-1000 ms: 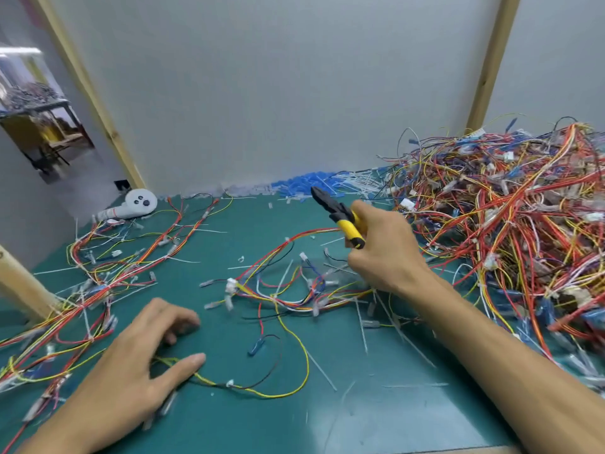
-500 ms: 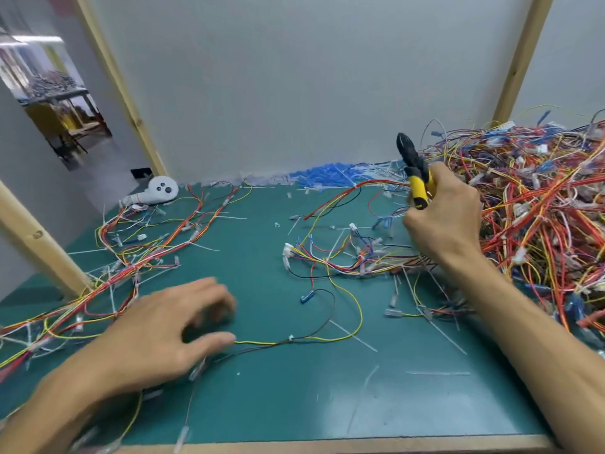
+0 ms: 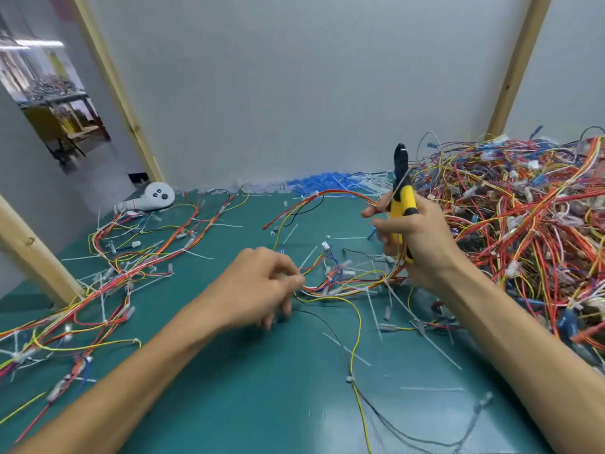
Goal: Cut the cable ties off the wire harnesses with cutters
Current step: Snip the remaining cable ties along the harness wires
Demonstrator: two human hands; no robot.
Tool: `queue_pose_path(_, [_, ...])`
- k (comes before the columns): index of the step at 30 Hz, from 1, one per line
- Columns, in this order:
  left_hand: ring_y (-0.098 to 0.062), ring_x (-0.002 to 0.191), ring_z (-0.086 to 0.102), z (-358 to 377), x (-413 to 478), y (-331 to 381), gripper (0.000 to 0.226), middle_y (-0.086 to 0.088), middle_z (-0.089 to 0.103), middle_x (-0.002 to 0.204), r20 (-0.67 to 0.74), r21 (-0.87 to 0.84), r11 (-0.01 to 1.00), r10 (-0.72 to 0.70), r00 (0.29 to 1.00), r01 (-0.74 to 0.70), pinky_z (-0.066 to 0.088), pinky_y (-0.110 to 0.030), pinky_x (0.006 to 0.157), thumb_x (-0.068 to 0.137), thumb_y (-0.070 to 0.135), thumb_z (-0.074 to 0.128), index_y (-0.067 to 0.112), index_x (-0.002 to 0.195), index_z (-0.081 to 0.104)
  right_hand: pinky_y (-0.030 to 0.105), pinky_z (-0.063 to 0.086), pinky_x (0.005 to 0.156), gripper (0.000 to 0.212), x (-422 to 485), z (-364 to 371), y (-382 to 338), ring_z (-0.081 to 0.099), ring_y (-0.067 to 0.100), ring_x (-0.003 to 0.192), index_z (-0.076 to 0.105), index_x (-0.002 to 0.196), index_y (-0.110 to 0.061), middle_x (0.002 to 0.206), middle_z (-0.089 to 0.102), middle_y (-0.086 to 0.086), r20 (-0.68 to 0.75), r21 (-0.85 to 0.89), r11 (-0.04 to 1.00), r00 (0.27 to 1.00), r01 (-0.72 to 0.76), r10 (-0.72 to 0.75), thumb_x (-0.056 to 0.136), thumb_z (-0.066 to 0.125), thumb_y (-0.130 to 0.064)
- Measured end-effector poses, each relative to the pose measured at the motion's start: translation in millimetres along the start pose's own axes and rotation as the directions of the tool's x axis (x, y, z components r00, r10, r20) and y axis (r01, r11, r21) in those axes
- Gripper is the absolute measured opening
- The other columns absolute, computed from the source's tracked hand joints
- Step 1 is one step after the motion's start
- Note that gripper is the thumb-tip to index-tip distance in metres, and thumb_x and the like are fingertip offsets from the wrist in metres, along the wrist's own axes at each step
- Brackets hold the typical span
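My right hand (image 3: 415, 239) grips the yellow-handled cutters (image 3: 403, 198), black jaws pointing up, and also holds part of a red, yellow and orange wire harness (image 3: 347, 285) that runs across the green mat. My left hand (image 3: 262, 286) pinches the same harness at its left end, fingers curled around the wires. The harness sags between both hands, and one red strand arches up toward the right fingers. White cable ties stick out of it at several points.
A big tangled heap of harnesses (image 3: 523, 224) fills the right side. More harnesses (image 3: 124, 267) lie at the left. Cut white ties (image 3: 435, 345) litter the green mat (image 3: 262, 388). A white controller (image 3: 154, 198) lies at the back left. Wooden posts (image 3: 36, 253) stand around.
My left hand has moved right from the loose yellow wire and taken hold of the harness end. My right hand with the cutters has lifted and now holds the harness too.
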State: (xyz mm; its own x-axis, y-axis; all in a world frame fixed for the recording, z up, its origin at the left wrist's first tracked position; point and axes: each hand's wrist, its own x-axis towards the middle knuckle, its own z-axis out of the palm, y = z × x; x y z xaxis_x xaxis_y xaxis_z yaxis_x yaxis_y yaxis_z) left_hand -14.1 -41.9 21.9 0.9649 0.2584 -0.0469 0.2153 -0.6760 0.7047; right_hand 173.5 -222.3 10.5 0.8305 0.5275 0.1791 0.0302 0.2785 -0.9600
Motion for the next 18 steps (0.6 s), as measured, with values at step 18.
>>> queue_pose_path(18, [-0.019,0.069,0.065,13,58,-27,0.016,-0.007,0.072,0.083,-0.416,-0.704,0.617,0.046,0.908,-0.353,0.053,-0.027,0.068,0.103,0.013,0.056,0.005,0.101,0.07,0.031,0.048,0.082,0.036,-22,17,1,0.065,0.027,0.094,0.081,0.113,-0.023,0.105,0.069,0.006,0.548,-0.433,0.86,0.836,0.269,0.015,0.084,0.085,-0.002])
